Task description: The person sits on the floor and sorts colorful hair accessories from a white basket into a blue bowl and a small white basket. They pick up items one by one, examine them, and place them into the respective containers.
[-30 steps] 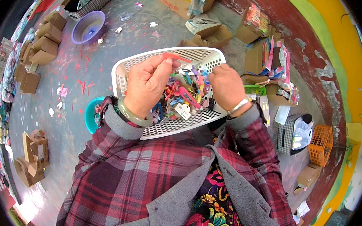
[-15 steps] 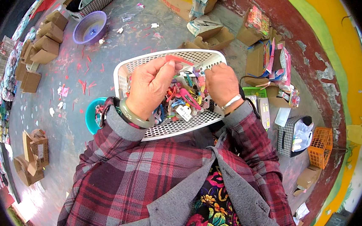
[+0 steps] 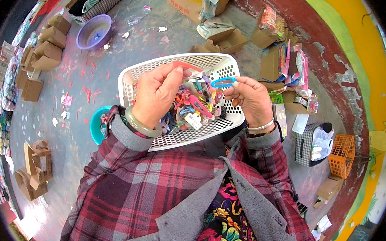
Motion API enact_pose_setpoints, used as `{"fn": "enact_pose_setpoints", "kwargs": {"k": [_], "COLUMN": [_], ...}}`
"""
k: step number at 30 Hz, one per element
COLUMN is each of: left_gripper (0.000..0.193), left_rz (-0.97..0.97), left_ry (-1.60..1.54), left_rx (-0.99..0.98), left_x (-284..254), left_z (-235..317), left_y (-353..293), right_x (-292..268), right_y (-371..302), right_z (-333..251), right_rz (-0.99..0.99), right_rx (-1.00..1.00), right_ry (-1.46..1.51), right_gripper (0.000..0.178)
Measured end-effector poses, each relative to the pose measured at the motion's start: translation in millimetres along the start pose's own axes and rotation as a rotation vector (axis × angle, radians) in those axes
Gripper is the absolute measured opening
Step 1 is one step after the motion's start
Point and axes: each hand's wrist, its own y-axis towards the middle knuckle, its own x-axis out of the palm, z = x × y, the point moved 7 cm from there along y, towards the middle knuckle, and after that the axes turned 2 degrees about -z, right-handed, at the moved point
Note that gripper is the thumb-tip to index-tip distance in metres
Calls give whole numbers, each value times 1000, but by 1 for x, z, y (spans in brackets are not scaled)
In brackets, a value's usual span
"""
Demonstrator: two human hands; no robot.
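Note:
A white perforated plastic basket (image 3: 223, 126) sits in front of me, holding a jumble of colourful hair clips (image 3: 196, 104) and a small white tag (image 3: 193, 120). Above its left part, my left hand (image 3: 155, 95) pinches a flat coral-red strip (image 3: 188, 66) between thumb and fingers. At the basket's right side, my right hand (image 3: 254, 101) grips one end of a blue oval snap hair clip (image 3: 223, 80) with thumb and forefinger. The clip points left toward the strip, apart from it. Part of the pile is hidden behind my left hand.
A teal basin (image 3: 96, 126) stands left of the basket, and a purple basin (image 3: 95, 33) farther off. Cardboard boxes (image 3: 48, 55) line the left side. Boxes of packaged goods (image 3: 272, 23), a checked bin (image 3: 305, 148) and an orange crate (image 3: 341, 155) stand at right. Red scraps litter the floor.
My right hand has turned over and moved slightly right and down, bringing the blue hair clip into sight. My left hand still holds the strip in nearly the same place.

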Motion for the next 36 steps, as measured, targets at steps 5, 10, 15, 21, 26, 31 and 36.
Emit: {"fn": "enact_pose_setpoints", "kwargs": {"k": [5,10,15,21,26,31,36], "left_gripper": [26,26,26,25,25,24,25], "left_rz": [-1,-24,-82,-158,-168,-152,-178], "left_ry": [33,31,-2,95,143,132,111], "left_rx": [-28,-38,-105,-71,-95,-80,-147], "left_x": [0,2,11,19,24,26,26], "left_z": [-2,-7,-3,-2,-1,-10,-12], "left_y": [0,0,-2,-3,-5,-7,-8], "right_x": [6,3,19,47,63,74,86], "right_y": [-4,-7,-25,-44,-45,-42,-44], "right_z": [-5,-12,-43,-66,-76,-69,-72], "right_rz": [-45,-78,-35,-92,-21,29,-20], "right_rx": [-50,-145,-325,-471,-835,-746,-970], "right_ry": [155,215,-52,-322,-803,-851,-986], "right_gripper": [19,17,21,12,16,14,14]}}
